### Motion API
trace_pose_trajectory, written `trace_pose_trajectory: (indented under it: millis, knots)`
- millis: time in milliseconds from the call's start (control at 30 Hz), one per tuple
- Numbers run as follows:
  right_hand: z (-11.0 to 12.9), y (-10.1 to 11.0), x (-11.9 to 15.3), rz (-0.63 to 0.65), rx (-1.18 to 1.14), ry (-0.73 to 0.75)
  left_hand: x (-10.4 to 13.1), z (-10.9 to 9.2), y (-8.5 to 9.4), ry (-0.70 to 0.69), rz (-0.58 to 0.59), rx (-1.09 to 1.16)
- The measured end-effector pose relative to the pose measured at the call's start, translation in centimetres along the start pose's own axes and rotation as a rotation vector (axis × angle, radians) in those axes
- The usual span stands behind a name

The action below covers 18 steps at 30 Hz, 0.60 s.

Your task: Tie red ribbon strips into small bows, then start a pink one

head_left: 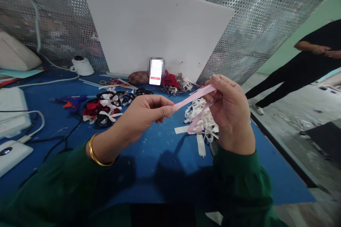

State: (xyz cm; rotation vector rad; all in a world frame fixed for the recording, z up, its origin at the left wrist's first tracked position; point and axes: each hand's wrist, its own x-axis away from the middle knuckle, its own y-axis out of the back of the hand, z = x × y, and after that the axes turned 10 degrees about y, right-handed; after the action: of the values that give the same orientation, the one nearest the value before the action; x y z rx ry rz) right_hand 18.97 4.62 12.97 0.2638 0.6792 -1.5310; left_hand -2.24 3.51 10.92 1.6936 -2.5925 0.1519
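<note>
A pink ribbon [195, 95] is stretched between my two hands above the blue table. My left hand [149, 113] pinches one end between thumb and fingertips. Higher and to the right, my right hand [230, 108] grips the ribbon between thumb and fingers. From there a loose length hangs down in a loop over a pile of white ribbon pieces [210, 117]. Left of my left hand lies a heap of black hair ties with white and red bows [102, 108].
A blue glue gun [71, 102] lies at the left with its cord. Behind stand a lit phone [155, 72], a checkered case [138, 77] and red and white bows [173, 82]. White power devices [13, 113] sit far left. A person in black [317, 53] stands at the right.
</note>
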Motion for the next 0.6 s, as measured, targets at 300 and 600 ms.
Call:
trace_pose_trajectory:
  millis: [300,600]
  knots:
    - [-0.37,-0.16,-0.31,-0.016,-0.075,-0.06,0.25,-0.22,-0.2,-0.073,-0.015,0.032]
    - [-0.63,-0.24,-0.42,-0.021,-0.108,-0.141,0.07,-0.03,-0.44,-0.066,-0.01,0.081]
